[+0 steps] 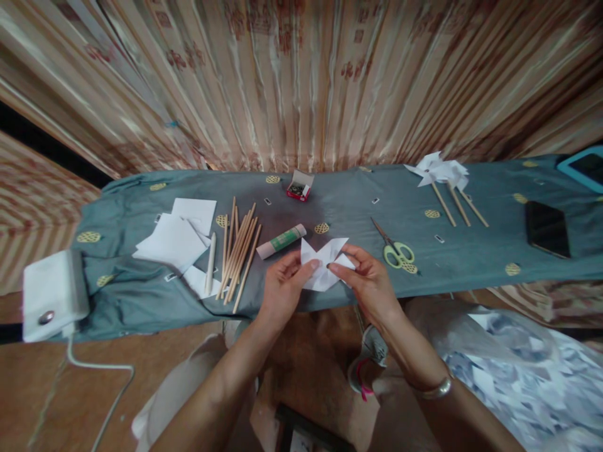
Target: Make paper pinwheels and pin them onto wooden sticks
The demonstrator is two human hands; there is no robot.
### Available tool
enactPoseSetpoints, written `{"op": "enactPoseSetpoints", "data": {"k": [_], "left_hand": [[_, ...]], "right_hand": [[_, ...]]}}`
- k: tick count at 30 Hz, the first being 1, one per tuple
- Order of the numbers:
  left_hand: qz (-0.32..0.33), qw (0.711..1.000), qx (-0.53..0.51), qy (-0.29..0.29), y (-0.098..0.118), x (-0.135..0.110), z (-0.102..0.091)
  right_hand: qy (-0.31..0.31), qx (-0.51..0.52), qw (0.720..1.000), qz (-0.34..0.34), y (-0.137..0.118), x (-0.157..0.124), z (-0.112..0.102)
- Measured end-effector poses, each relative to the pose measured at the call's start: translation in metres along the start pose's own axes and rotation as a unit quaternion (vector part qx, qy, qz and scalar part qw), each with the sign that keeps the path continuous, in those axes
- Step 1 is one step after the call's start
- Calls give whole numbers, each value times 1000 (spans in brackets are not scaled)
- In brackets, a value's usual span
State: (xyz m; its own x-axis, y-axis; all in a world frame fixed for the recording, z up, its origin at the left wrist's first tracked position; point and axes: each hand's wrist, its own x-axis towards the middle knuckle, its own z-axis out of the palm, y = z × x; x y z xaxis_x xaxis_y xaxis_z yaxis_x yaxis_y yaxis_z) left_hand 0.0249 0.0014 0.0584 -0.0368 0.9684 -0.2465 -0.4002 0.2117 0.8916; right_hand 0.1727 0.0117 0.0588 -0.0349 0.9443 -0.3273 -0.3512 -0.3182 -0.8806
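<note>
Both of my hands hold a white cut paper shape [324, 263] with pointed flaps just above the near edge of the table. My left hand [284, 287] pinches its left side with thumb and fingers. My right hand [367, 280] pinches its right side, fingers curled over a flap. A glue stick [281, 241] lies just behind the paper, and green-handled scissors [396, 250] lie to the right of my right hand.
A grey-blue cloth [471, 251] covers the table. On it lie a bundle of wooden sticks [238, 253], white paper squares [176, 238], a small red box of pins [299, 186], finished paper pinwheels [443, 172], a black phone [546, 228]. A white box with a cable [54, 294] sits at left.
</note>
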Motion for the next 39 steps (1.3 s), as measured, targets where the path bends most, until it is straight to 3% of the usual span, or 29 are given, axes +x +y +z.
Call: {"op": "enactPoseSetpoints", "data": {"k": [5,8,11,15,18,20,26,31,39], "left_hand": [[72,993,80,56,5,9,-26],[135,966,204,79,12,13,-51],[200,872,440,74,19,14,-77],[171,750,638,48,25,11,-96],[137,681,717,46,27,9,-98],[129,657,742,43,28,8,-97],[153,649,744,55,28,11,-103],[117,637,760,55,29,14,-105],[121,650,743,99,36,14,-101]], "right_hand": [[3,-19,1000,-7,0,2,-7],[11,-16,1000,-8,-1,3,-12],[22,-6,1000,-14,-3,3,-15],[23,-2,1000,-20,-5,2,-16],[19,-7,1000,-22,-7,1,-16],[19,-7,1000,-23,-7,1,-16],[17,-17,999,-31,-9,2,-17],[19,-8,999,-26,-9,2,-20],[23,2,1000,-21,-11,2,-21]]}}
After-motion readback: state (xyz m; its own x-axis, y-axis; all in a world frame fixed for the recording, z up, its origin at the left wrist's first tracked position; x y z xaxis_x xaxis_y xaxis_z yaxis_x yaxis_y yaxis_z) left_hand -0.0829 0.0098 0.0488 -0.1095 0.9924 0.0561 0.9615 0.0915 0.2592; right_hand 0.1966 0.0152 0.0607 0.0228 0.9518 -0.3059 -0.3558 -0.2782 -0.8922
